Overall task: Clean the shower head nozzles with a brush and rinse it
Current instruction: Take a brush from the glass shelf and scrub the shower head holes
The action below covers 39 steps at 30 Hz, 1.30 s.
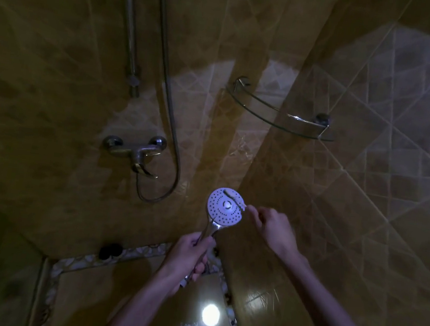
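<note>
Scrubbing underway: left hand (190, 255) grips the shower head (225, 207) handle, right hand (272, 229) pinches the brush (234, 196) across its upper nozzles; lower rows likely next, then rinsing.

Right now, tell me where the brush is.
The brush lies across the upper face of the shower head, low centre of the head view, gripped by the right hand.

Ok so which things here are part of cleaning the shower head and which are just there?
In use:
shower head, left hand gripping its handle
brush, held by right hand, lying across the nozzle face
hose
tap, probably for the rinse

Just there:
glass shelf
rail
dark object at the wall base, too dim to identify
</note>
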Each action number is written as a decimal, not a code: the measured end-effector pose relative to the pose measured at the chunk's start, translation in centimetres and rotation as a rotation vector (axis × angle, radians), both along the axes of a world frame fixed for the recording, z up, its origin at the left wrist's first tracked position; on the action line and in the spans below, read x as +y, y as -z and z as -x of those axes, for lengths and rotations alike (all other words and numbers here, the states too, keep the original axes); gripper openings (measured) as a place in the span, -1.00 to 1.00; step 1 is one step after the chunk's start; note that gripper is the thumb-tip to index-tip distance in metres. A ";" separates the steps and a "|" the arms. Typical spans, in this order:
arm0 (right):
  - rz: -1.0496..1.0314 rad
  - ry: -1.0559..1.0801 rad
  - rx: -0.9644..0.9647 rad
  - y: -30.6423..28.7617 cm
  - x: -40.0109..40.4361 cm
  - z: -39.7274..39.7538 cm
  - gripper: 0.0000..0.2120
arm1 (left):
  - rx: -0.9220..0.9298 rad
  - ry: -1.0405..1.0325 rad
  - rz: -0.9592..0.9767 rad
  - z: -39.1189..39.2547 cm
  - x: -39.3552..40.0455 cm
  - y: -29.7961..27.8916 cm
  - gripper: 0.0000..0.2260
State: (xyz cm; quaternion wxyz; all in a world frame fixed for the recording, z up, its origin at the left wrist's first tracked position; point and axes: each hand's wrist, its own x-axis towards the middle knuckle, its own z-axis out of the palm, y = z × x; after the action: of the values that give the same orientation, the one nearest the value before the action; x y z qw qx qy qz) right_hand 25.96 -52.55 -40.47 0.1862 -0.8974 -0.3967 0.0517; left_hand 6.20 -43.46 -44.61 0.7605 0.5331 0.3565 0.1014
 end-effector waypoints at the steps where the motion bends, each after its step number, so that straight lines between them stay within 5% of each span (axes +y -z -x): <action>1: 0.011 -0.028 -0.042 0.6 -0.3 0.4 -0.54 | 0.000 -0.005 0.001 -0.3 -0.1 0.1 -0.81; 5: 0.042 -0.110 -0.119 2.3 -1.0 0.8 -0.48 | 0.020 -0.010 -0.007 -0.7 -0.3 0.6 -0.82; 10: -0.152 -0.038 0.135 0.8 0.5 -2.4 -0.58 | 0.035 0.014 -0.020 -1.3 -0.4 0.6 -0.82; 17: 0.063 -0.139 0.066 2.2 0.2 -1.7 -0.35 | 0.060 0.008 -0.052 -1.9 -0.5 0.1 -0.82; 20: 0.016 -0.069 0.122 0.9 1.5 -3.2 -0.49 | 0.045 -0.004 -0.065 -1.9 -0.6 -0.2 -0.83; 29: 0.090 -0.208 -0.148 1.2 1.4 -0.8 -0.53 | 0.019 -0.029 -0.060 -1.5 0.6 -0.6 -0.81; 33: -0.124 -0.014 0.133 0.0 2.6 -4.2 -0.61 | 0.007 0.006 -0.089 -1.8 0.9 -0.9 -0.80; 39: 0.024 -0.194 -0.176 2.1 1.4 -1.7 -0.45 | -0.007 0.012 -0.058 -2.0 1.6 -0.9 -0.78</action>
State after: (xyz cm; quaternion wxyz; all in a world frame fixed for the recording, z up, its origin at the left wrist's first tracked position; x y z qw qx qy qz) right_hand 27.66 -51.15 -42.54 0.1339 -0.8581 -0.4956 -0.0047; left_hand 8.23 -41.88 -43.73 0.7468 0.5566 0.3474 0.1090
